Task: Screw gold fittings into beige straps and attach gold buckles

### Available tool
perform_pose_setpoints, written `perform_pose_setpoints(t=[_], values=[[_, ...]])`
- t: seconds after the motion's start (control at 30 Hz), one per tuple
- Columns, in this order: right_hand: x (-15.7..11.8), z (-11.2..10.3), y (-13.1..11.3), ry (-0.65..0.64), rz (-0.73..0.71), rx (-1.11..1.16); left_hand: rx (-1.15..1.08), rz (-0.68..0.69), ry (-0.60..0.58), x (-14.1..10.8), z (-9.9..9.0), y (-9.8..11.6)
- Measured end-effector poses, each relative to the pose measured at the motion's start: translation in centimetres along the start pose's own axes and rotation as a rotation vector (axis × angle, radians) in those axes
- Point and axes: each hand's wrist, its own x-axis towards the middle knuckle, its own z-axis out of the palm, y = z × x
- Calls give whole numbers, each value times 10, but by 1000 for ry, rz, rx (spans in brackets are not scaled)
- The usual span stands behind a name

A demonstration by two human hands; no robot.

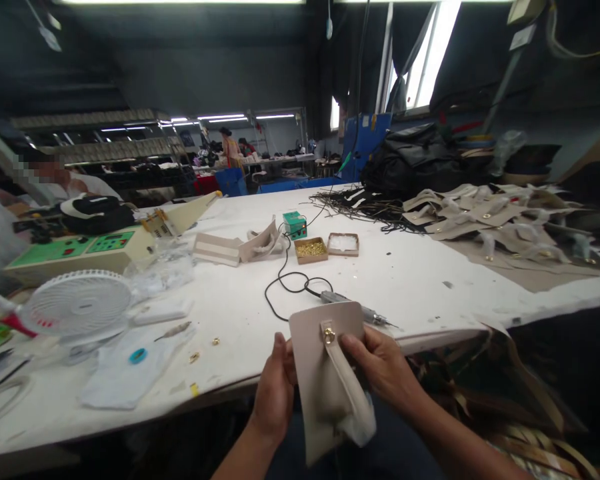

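Note:
In front of me, at the table's near edge, I hold up a beige bag panel [313,393] with a strap handle [349,383] on it. A gold-coloured metal fitting [329,335] secures the handle's upper end, and clear wrap covers its lower part. My left hand [274,397] grips the panel's left edge, thumb upright, the other fingers mostly hidden behind it. On the opposite edge, my right hand [383,367] is closed with its thumb on the front, near the fitting. Just behind the panel lies a grey electric screwdriver [334,297], its tip pointing right.
A box of small gold parts [311,250], a second small box [343,244] and a green power unit [295,225] stand mid-table. Folded beige pieces [220,248] lie left of them. A white fan [80,303] stands left; beige panels [495,217] are piled right. A person sits far left.

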Motion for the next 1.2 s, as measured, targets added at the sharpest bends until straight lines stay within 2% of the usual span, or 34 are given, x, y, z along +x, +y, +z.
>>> perform_pose_setpoints(t=[0.03, 0.1, 0.2, 0.27, 0.33, 0.37, 0.43, 0.5, 0.6, 0.8, 0.97, 1.2], values=[[2, 4, -1, -24, 65, 54, -207, -77, 2, -10, 2, 8], [4, 11, 4, -65, 151, 85, -402, -181, 15, -24, 7, 18], [4, 17, 15, -50, 137, -4, -377, -246, 115, -29, 14, 22], [4, 17, 19, 100, -1, -112, -364, -258, 186, -28, 16, 18], [5, 16, 17, 276, -226, -255, -330, -244, 204, -27, 16, 13], [5, 15, 15, 307, -337, -328, -286, -223, 200, -27, 16, 10], [7, 16, 10, 220, -470, -433, -165, -159, 169, -29, 17, 7], [9, 17, 6, 89, -479, -469, -60, -96, 135, -31, 18, 5], [12, 19, 6, 30, -476, -499, -5, -63, 102, -33, 19, 4], [18, 8, 15, -38, -706, -664, -163, -143, 46, -31, 16, 2], [23, 1, 14, -84, -791, -708, -383, -268, 10, -28, 15, 5], [26, -9, 13, -227, -951, -817, -439, -320, -17, -28, 10, 4]])
